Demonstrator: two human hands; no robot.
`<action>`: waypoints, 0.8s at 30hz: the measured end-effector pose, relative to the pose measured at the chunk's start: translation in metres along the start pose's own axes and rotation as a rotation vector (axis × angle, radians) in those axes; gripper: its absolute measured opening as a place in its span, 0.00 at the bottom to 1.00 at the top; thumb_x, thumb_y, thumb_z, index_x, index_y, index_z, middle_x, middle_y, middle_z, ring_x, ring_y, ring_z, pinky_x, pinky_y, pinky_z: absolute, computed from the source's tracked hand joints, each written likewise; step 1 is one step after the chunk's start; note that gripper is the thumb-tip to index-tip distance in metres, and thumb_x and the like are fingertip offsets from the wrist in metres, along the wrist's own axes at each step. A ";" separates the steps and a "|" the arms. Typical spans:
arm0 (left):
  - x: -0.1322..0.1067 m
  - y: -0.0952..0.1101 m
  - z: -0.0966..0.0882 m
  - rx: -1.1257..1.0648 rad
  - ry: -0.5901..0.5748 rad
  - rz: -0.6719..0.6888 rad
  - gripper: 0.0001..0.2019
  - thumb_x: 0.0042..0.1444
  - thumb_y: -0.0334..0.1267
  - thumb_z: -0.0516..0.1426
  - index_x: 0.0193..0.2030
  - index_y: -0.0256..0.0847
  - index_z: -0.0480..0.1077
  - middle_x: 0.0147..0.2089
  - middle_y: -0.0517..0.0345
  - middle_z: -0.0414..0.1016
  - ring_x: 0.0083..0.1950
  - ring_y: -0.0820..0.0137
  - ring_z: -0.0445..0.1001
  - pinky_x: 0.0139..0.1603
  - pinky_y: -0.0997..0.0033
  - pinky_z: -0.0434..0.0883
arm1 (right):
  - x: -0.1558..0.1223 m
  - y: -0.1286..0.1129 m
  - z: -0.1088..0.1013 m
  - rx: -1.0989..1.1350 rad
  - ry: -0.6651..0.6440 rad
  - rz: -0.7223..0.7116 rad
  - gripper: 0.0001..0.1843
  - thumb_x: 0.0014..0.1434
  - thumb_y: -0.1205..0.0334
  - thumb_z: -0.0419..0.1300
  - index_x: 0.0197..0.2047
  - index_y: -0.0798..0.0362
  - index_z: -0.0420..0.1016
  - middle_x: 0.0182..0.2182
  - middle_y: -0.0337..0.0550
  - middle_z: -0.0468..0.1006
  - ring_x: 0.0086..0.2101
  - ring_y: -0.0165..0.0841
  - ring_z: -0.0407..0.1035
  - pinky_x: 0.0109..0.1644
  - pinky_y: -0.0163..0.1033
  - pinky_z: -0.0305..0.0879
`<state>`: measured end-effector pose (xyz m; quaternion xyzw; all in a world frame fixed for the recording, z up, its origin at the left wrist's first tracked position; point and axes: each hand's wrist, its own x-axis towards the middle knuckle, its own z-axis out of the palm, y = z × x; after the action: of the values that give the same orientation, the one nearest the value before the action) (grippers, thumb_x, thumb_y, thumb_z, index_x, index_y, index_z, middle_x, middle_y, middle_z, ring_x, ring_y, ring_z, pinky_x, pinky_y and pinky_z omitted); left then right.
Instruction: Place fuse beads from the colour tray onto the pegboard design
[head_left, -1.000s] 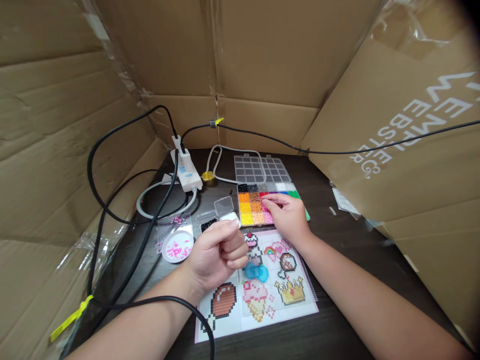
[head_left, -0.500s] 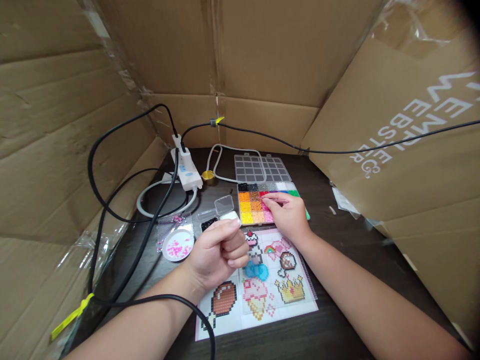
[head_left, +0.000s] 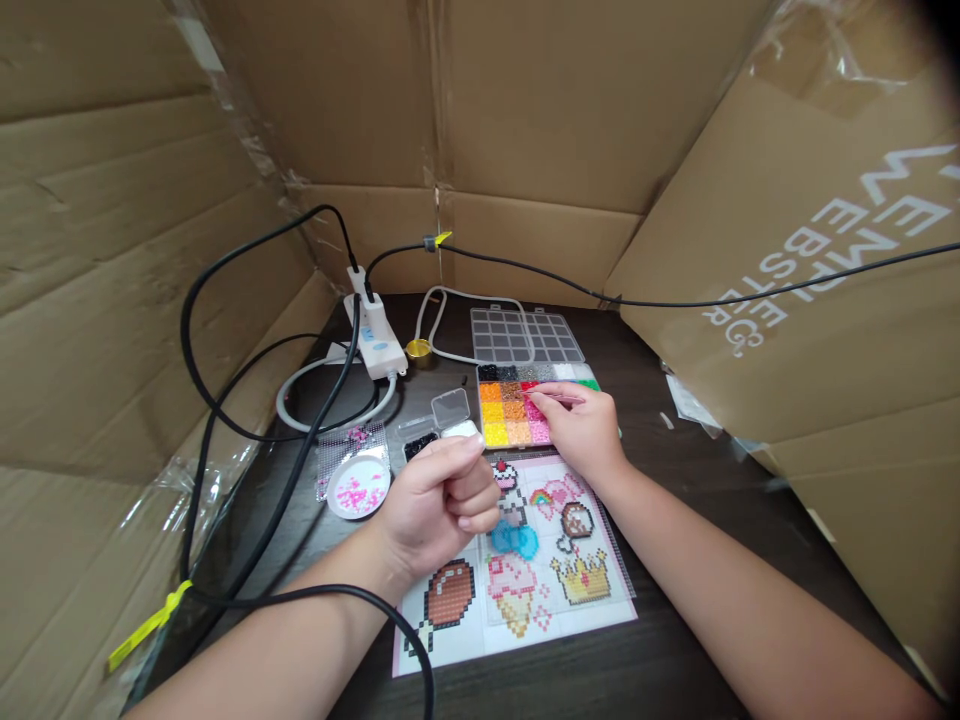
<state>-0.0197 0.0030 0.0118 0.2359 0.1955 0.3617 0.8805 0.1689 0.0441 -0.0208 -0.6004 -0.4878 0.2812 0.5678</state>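
Observation:
My right hand (head_left: 586,425) pinches thin pinkish tweezers (head_left: 559,397) above the bead box (head_left: 496,447), whose compartments hold small beads sorted by colour. The tweezers' tips are over the brown and red compartments; whether a bead is between them is too small to tell. My left hand (head_left: 444,492) is closed in a fist above the pattern sheet (head_left: 510,645), and the inside of its fingers is hidden. On the sheet are pixel pictures, among them a crown (head_left: 583,578), an ice cream cone (head_left: 513,595) and a blue bow (head_left: 514,541). A clear pegboard appears to lie over part of it.
Left of my fist stand a white dish (head_left: 360,488) of pink and white beads and small open boxes of black beads (head_left: 420,446) and white ones. A power strip (head_left: 379,345) with looping black cables (head_left: 187,340) stands behind. Cardboard walls (head_left: 540,100) surround the table.
The tweezers have shifted slightly over the bead box with my right hand. My left fist keeps its pose, and the whole view has moved a little.

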 end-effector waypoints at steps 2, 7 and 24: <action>0.000 0.000 0.000 0.000 0.004 -0.001 0.29 0.53 0.40 0.64 0.18 0.40 0.44 0.18 0.70 0.38 0.19 0.80 0.40 0.19 0.78 0.45 | 0.000 0.000 0.000 0.003 -0.001 0.000 0.07 0.49 0.60 0.67 0.30 0.54 0.83 0.30 0.47 0.85 0.32 0.39 0.79 0.40 0.45 0.76; 0.000 0.001 0.000 0.002 0.016 -0.010 0.29 0.53 0.40 0.64 0.19 0.40 0.44 0.18 0.70 0.37 0.19 0.81 0.40 0.19 0.79 0.46 | 0.001 -0.001 0.000 -0.005 -0.018 0.010 0.07 0.49 0.59 0.67 0.29 0.53 0.83 0.29 0.46 0.85 0.31 0.39 0.79 0.39 0.45 0.77; 0.001 0.000 -0.002 0.003 -0.003 -0.007 0.28 0.55 0.40 0.63 0.19 0.40 0.45 0.18 0.70 0.38 0.19 0.80 0.39 0.19 0.77 0.44 | 0.001 -0.003 -0.003 -0.017 0.008 -0.022 0.06 0.50 0.61 0.67 0.29 0.53 0.83 0.30 0.46 0.85 0.33 0.39 0.79 0.41 0.45 0.76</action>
<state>-0.0200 0.0040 0.0101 0.2370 0.1956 0.3579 0.8817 0.1714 0.0430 -0.0169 -0.6011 -0.4944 0.2682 0.5677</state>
